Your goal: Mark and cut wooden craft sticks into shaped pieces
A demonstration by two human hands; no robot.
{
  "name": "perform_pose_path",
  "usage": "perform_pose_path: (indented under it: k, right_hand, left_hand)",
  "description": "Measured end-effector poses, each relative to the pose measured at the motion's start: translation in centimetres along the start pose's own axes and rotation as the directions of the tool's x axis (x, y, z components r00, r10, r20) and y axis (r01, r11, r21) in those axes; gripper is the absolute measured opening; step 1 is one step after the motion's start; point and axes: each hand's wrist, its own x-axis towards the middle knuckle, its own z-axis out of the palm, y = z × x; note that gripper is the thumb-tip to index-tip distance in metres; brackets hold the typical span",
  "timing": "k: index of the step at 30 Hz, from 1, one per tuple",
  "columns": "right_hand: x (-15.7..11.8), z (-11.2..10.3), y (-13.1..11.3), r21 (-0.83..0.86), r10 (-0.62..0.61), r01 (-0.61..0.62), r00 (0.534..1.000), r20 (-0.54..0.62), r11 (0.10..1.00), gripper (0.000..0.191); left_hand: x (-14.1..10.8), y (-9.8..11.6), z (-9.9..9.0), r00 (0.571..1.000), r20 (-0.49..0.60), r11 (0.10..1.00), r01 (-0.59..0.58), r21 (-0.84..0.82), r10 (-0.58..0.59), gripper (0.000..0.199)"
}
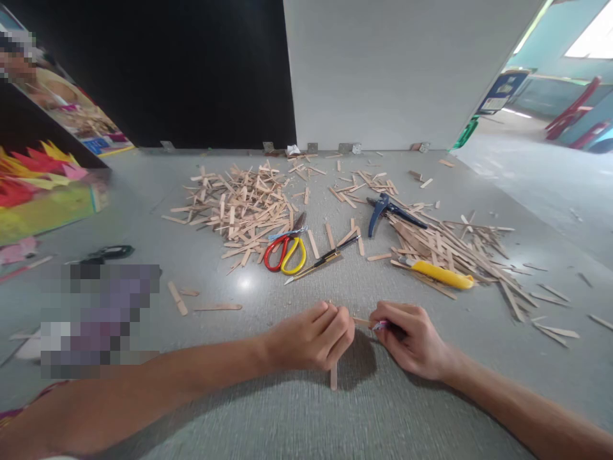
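Grey tabletop (211, 402) bears wooden stick piles (244, 201), scissors (290, 249) and yellow cutter (443, 275).

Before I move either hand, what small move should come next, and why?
I'd probably loosen the bare left hand slightly, without letting go: its curled fingers hide whether the flat, pale wooden stick below them touches the thin, pale wooden piece reaching the bare right hand, which holds a small purple-and-white item.

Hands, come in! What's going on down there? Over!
Left hand holding craft sticks. Right hand pinching something small and purplish. Scissors beyond, clear of both.
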Motion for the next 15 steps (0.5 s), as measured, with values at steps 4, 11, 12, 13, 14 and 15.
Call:
perform_pose_path:
  k: [4,11,12,13,14,15]
  right_hand:
    - [0.01,0.10,0.22,0.002,-0.039,0.039,0.999,-0.011,0.999,0.021]
    - [-0.25,0.17,0.15,-0.057,0.025,-0.028,0.999,-0.048,0.998,0.021]
    - [-0.27,0.21,0.13,-0.063,0.027,-0.030,0.998,-0.050,0.998,0.021]
    - [-0.27,0.23,0.12,-0.066,0.025,-0.028,0.999,-0.048,0.997,0.021]
    - [-0.27,0.24,0.11,-0.067,0.023,-0.026,0.999,-0.045,0.997,0.021]
    - [-0.26,0.23,0.11,-0.068,0.025,-0.027,0.999,-0.038,0.997,0.021]
  left_hand:
    - [0.09,0.12,0.24,0.999,0.009,0.999,0.048,0.018,-0.048,0.013]
    - [-0.08,-0.24,-0.08,0.997,-0.019,0.992,0.077,-0.103,-0.080,0.012]
    - [-0.10,-0.29,-0.20,0.998,-0.026,0.991,0.059,-0.124,-0.063,0.014]
    - [-0.11,-0.32,-0.31,0.999,-0.031,0.989,0.036,-0.141,-0.041,0.017]
    - [-0.11,-0.33,-0.39,0.999,-0.038,0.988,0.015,-0.154,-0.021,0.018]
    - [-0.11,-0.34,-0.45,0.999,-0.039,0.987,0.003,-0.161,-0.009,0.020]
